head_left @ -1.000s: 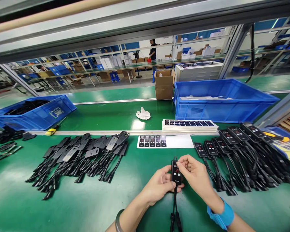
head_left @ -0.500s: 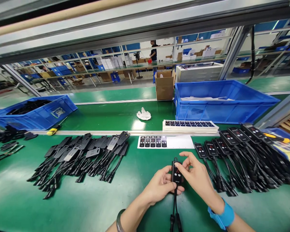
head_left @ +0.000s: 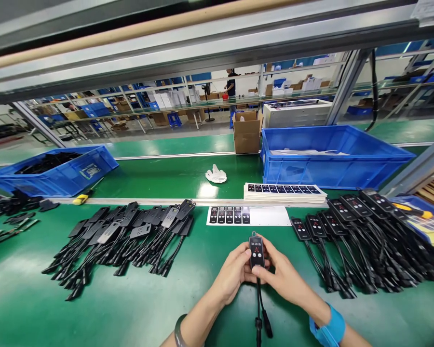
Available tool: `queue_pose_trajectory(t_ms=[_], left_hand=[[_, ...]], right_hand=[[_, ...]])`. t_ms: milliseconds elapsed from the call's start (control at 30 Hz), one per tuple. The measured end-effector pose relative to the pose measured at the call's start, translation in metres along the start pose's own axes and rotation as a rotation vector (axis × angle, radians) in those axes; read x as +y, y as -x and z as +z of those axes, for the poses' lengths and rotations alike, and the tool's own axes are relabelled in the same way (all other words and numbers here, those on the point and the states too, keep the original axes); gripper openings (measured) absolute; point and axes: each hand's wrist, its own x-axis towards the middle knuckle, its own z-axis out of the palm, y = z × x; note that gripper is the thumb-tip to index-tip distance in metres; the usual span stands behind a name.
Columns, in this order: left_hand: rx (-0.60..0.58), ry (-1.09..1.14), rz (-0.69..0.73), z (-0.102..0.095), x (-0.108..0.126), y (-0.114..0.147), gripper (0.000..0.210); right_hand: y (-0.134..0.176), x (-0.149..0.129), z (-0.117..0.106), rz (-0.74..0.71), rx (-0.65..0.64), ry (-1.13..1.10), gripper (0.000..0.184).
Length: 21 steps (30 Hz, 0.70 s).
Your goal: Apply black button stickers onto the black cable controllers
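A small black controller (head_left: 256,249) with two buttons and red marks on its face is held upright between my hands. My left hand (head_left: 233,272) grips its left side, thumb along the edge. My right hand (head_left: 280,267) closes on the right side, its thumb near the lower end. Two black cables (head_left: 259,303) hang from the controller toward me. Just beyond lies a white label sheet (head_left: 267,216) with several black labels at its left part. Controllers with labelled faces (head_left: 334,224) are heaped to the right; plain-faced controllers (head_left: 130,217) lie in a pile to the left.
A stack of label sheets (head_left: 285,193) lies behind the single sheet. Blue bins stand at the right (head_left: 332,168) and left (head_left: 68,173). A white glove (head_left: 216,174), a cardboard box (head_left: 247,135) and a yellow-handled tool (head_left: 81,198) are farther back. A person (head_left: 231,86) stands across the room.
My right hand has come down from the controller's upper face to its right side, so both hands now grip it. The controller has shifted slightly left, and its face is more exposed.
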Motion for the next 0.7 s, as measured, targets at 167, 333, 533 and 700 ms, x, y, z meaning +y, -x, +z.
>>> queue_pose_trajectory(t_ms=[167, 333, 533, 700], left_hand=[[0.034, -0.194, 0.074, 0.0, -0.011, -0.002, 0.045], [0.043, -0.203, 0.095, -0.001, -0.02, -0.005, 0.048], [-0.009, -0.11, 0.104, -0.007, -0.015, -0.011, 0.061], [0.183, -1.082, 0.411, -0.038, 0.004, -0.02, 0.049]], right_hand=[[0.0, 0.003, 0.001, -0.045, 0.08, 0.052, 0.047], [0.001, 0.002, 0.007, -0.078, 0.136, 0.203, 0.042], [0.0, 0.007, 0.001, -0.194, 0.244, 0.503, 0.057], [-0.012, 0.005, -0.044, -0.043, 0.376, 0.984, 0.048]])
